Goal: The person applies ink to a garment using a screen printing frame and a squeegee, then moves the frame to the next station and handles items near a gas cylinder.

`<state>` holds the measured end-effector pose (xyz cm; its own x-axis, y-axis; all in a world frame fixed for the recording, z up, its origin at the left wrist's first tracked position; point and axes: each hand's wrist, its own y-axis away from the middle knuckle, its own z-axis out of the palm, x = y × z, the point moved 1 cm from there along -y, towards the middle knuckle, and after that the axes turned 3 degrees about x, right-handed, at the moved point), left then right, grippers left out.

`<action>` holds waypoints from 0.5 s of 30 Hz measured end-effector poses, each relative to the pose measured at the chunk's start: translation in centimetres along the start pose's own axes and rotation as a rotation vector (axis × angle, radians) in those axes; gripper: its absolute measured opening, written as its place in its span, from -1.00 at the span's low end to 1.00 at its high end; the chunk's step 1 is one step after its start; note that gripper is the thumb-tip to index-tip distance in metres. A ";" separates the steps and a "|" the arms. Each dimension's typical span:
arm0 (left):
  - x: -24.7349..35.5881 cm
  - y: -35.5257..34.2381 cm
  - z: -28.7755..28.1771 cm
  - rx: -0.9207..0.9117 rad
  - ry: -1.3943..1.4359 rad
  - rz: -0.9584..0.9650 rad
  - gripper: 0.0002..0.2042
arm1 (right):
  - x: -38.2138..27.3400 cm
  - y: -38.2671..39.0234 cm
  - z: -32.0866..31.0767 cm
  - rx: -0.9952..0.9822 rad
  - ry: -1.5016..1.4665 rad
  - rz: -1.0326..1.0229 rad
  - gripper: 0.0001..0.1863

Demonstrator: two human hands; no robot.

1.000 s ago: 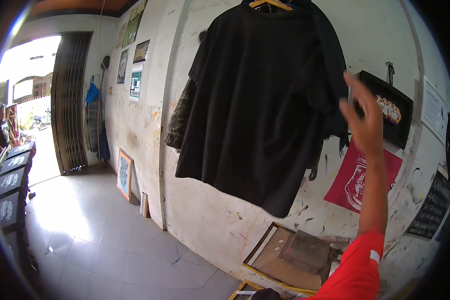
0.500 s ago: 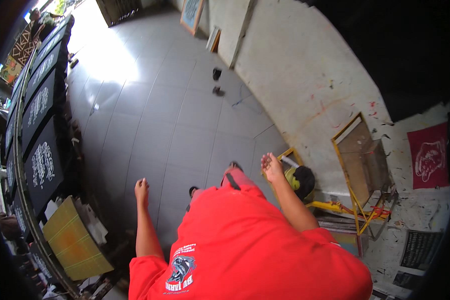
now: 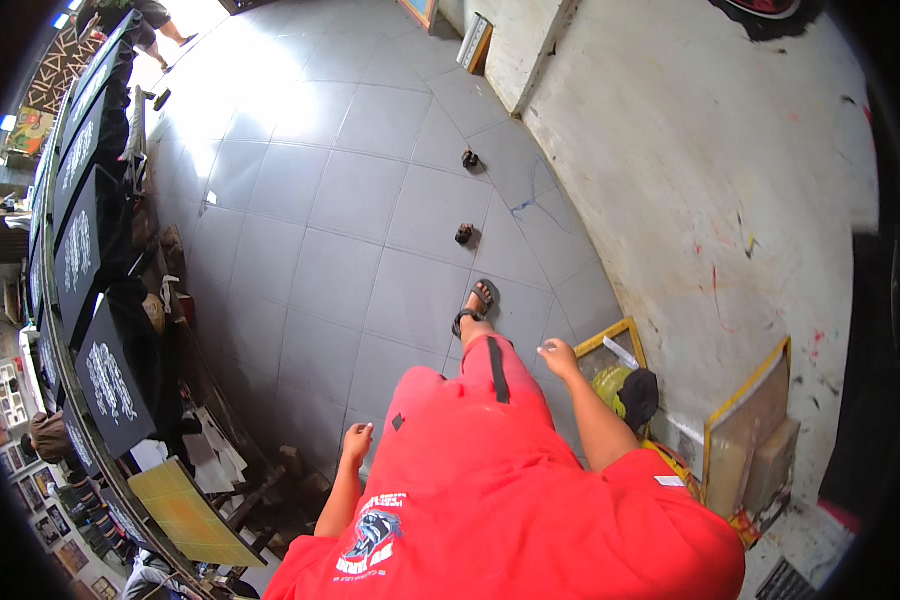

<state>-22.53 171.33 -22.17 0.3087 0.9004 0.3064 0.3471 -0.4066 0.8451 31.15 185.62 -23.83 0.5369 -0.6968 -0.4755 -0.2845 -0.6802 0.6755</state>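
Note:
Nothing is held in either hand. My left hand (image 3: 357,441) hangs low in front of my left side over the tiled floor, its fingers loosely bent and apart from any object. Out to the right, my right hand (image 3: 558,357) is raised beside my thigh with its fingers loosely parted. Nearest to it is a yellow-framed screen (image 3: 630,335) leaning by the wall, with a black and yellow-green cloth bundle (image 3: 638,393) in front. One sandalled foot (image 3: 478,305) is stepped forward on the grey tiles.
Along the left runs a long rack of black printed shirts (image 3: 113,380), with a yellow board (image 3: 192,512) at its near end. Two small dark objects (image 3: 464,235) lie on the floor ahead. A pale wall (image 3: 700,190) bounds the right. Another person (image 3: 153,22) is at the far left.
I have moved forward along the floor, and a sandalled foot now shows ahead. My left hand has dropped nearer my body; my right hand sits lower. The yellow frames have shifted in view.

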 end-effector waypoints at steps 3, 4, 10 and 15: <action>7.7 -1.5 0.5 0.040 -0.085 0.099 -0.61 | -7.5 -7.4 -1.1 -0.034 0.115 -0.186 -0.56; 10.5 -3.3 0.4 0.034 -0.100 0.140 -0.61 | -9.8 -9.2 -1.5 -0.033 0.095 -0.208 -0.56; 33.2 -10.6 1.0 0.038 -0.324 0.455 -0.60 | -19.2 -18.5 -2.2 -0.100 0.105 -0.128 -0.56; 47.9 -22.5 4.3 -0.001 -0.591 0.650 -0.60 | -21.8 -24.9 -0.8 -0.229 0.196 -0.086 -0.58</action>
<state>-11.79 222.91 -28.37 0.8533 0.2630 0.4502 -0.0575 -0.8108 0.5824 27.11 217.95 -29.83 0.7003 -0.5668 -0.4339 -0.0572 -0.6504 0.7574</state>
